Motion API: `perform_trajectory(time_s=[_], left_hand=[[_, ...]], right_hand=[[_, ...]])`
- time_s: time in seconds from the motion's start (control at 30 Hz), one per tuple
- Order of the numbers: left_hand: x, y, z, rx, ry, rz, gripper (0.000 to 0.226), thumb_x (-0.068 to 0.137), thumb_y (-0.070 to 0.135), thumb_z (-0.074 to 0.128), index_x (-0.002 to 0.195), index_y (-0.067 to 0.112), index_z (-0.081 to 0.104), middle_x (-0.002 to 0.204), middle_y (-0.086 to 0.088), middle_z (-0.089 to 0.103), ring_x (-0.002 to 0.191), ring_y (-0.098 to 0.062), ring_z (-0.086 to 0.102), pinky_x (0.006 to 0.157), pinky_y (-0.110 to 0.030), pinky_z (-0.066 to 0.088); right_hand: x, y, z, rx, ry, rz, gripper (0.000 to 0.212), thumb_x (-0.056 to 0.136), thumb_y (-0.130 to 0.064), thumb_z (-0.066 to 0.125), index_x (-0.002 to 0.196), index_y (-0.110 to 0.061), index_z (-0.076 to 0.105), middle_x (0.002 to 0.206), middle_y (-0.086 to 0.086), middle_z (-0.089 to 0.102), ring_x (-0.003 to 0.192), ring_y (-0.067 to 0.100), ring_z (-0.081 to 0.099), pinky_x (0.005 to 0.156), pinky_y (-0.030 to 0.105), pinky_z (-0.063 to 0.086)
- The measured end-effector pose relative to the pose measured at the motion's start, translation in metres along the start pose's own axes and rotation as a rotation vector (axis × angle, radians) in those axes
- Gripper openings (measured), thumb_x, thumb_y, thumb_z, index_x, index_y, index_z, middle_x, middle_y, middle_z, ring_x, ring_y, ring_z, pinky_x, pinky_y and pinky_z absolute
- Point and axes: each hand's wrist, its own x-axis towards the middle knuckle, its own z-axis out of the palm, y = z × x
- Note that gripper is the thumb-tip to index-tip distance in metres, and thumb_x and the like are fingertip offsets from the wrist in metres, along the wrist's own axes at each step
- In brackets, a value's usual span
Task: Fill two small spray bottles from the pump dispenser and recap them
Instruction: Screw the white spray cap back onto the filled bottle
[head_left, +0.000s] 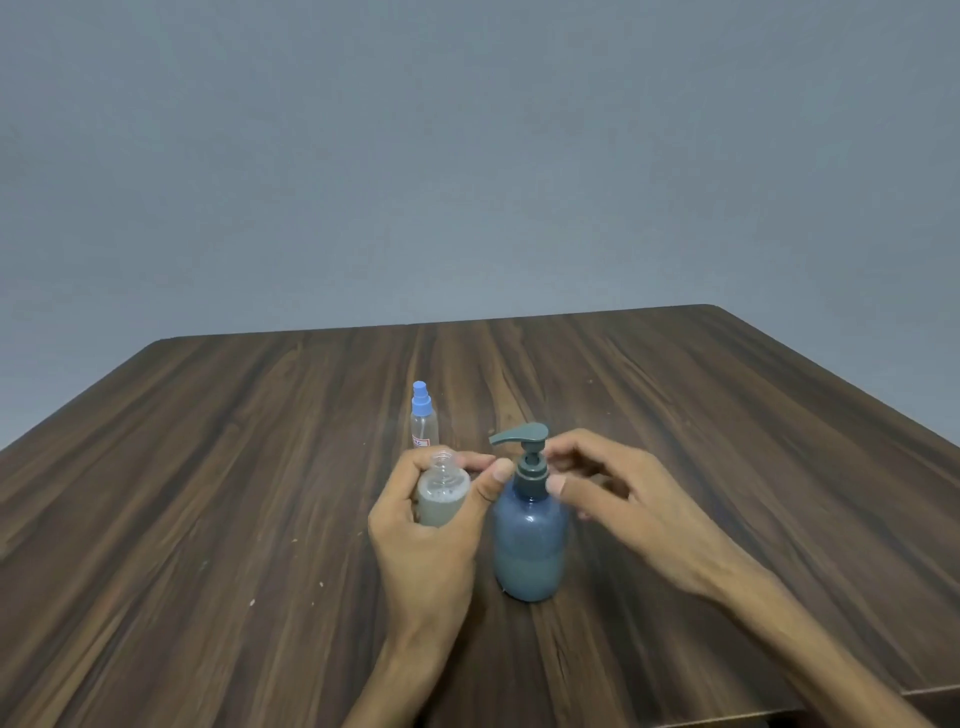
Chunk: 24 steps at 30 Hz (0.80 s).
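Note:
My left hand (431, 525) grips a small clear spray bottle (441, 493) with no cap on it. The bottle is upright, holds pale cloudy liquid, and its open neck sits just left of the spout of the pump dispenser (529, 540). The dispenser is blue-grey with a dark teal pump head and stands on the table, partly filled. My right hand (613, 499) hovers at the right of the pump's collar with loosely curved fingers; the thumb is close to the collar and nothing shows in the hand. A second small spray bottle (424, 422) with a blue spray cap stands behind.
Everything stands on a dark wood-grain table (208, 493) against a plain grey wall. The table's far edge runs behind the bottles, and its near right corner steps in at the lower right.

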Motion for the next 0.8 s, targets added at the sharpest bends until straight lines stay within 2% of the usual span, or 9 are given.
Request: perform_trajectory(time_s=[0.07, 0.13, 0.2, 0.33, 0.47, 0.6, 0.7, 0.77, 0.8], left_hand=[[0.002, 0.002, -0.002, -0.001, 0.033, -0.027, 0.032, 0.081, 0.044, 0.088, 0.085, 0.017, 0.070, 0.080, -0.007, 0.075, 0.074, -0.025, 0.075, 0.069, -0.023, 0.059], [0.003, 0.003, -0.004, -0.010, 0.059, -0.044, 0.040, 0.082, 0.048, 0.086, 0.087, 0.014, 0.067, 0.072, -0.010, 0.072, 0.060, -0.021, 0.072, 0.061, -0.022, 0.056], [0.005, 0.003, -0.006, -0.018, 0.087, -0.061, 0.043, 0.082, 0.052, 0.085, 0.089, 0.014, 0.066, 0.067, -0.009, 0.069, 0.052, -0.015, 0.065, 0.055, -0.022, 0.054], [0.012, 0.003, -0.012, -0.014, 0.109, -0.071, 0.038, 0.086, 0.049, 0.083, 0.088, 0.015, 0.066, 0.062, -0.007, 0.063, 0.045, -0.015, 0.057, 0.046, -0.025, 0.048], [0.019, 0.003, -0.023, -0.056, 0.061, -0.066, 0.019, 0.089, 0.034, 0.066, 0.090, 0.016, 0.068, 0.062, 0.000, 0.059, 0.047, -0.017, 0.053, 0.047, -0.032, 0.046], [0.027, 0.006, -0.036, -0.091, 0.011, -0.077, 0.040, 0.081, 0.036, 0.050, 0.104, 0.008, 0.066, 0.069, -0.007, 0.056, 0.052, -0.021, 0.052, 0.048, -0.028, 0.046], [0.036, 0.008, -0.045, -0.071, 0.026, -0.093, 0.039, 0.081, 0.033, 0.051, 0.110, 0.009, 0.062, 0.075, -0.009, 0.055, 0.063, -0.028, 0.051, 0.052, -0.028, 0.048], [0.042, 0.008, -0.051, -0.076, 0.039, -0.114, 0.036, 0.084, 0.027, 0.048, 0.115, 0.012, 0.059, 0.077, -0.007, 0.057, 0.069, -0.030, 0.052, 0.054, -0.027, 0.050], [0.044, 0.009, -0.055, -0.088, 0.043, -0.122, 0.037, 0.084, 0.027, 0.048, 0.117, 0.014, 0.058, 0.079, -0.005, 0.058, 0.071, -0.029, 0.053, 0.056, -0.026, 0.051]], right_hand=[[-0.005, 0.001, 0.004, -0.130, -0.103, 0.041, 0.051, 0.084, -0.066, 0.068, 0.129, -0.042, 0.063, 0.119, -0.018, 0.072, 0.106, 0.006, 0.069, 0.083, 0.029, 0.058], [-0.004, 0.001, 0.009, -0.234, -0.150, 0.057, 0.061, 0.080, -0.063, 0.078, 0.135, -0.044, 0.058, 0.123, -0.024, 0.070, 0.108, 0.000, 0.067, 0.087, 0.027, 0.056], [-0.001, 0.001, 0.012, -0.270, -0.141, 0.044, 0.063, 0.079, -0.057, 0.085, 0.135, -0.043, 0.059, 0.118, -0.026, 0.071, 0.105, -0.005, 0.066, 0.085, 0.020, 0.050], [0.009, 0.005, 0.010, -0.298, -0.096, 0.031, 0.060, 0.075, -0.052, 0.091, 0.127, -0.039, 0.066, 0.110, -0.023, 0.074, 0.098, -0.005, 0.068, 0.076, 0.013, 0.046], [0.032, 0.015, 0.006, -0.316, -0.051, 0.075, 0.060, 0.076, -0.048, 0.093, 0.128, -0.032, 0.068, 0.112, -0.019, 0.073, 0.096, -0.002, 0.067, 0.075, 0.014, 0.046], [0.061, 0.025, 0.000, -0.340, 0.007, 0.136, 0.065, 0.078, -0.048, 0.093, 0.133, -0.025, 0.067, 0.122, -0.010, 0.073, 0.107, 0.010, 0.069, 0.091, 0.031, 0.057], [0.075, 0.030, -0.004, -0.341, -0.014, 0.178, 0.074, 0.079, -0.049, 0.092, 0.142, -0.025, 0.060, 0.133, -0.007, 0.070, 0.117, 0.014, 0.068, 0.092, 0.028, 0.052], [0.077, 0.029, -0.004, -0.355, -0.023, 0.204, 0.090, 0.076, -0.055, 0.092, 0.151, -0.027, 0.051, 0.144, -0.007, 0.065, 0.123, 0.012, 0.063, 0.096, 0.028, 0.050], [0.075, 0.025, -0.003, -0.381, 0.030, 0.204, 0.098, 0.074, -0.060, 0.091, 0.155, -0.027, 0.047, 0.149, -0.007, 0.062, 0.126, 0.011, 0.061, 0.099, 0.030, 0.050]])
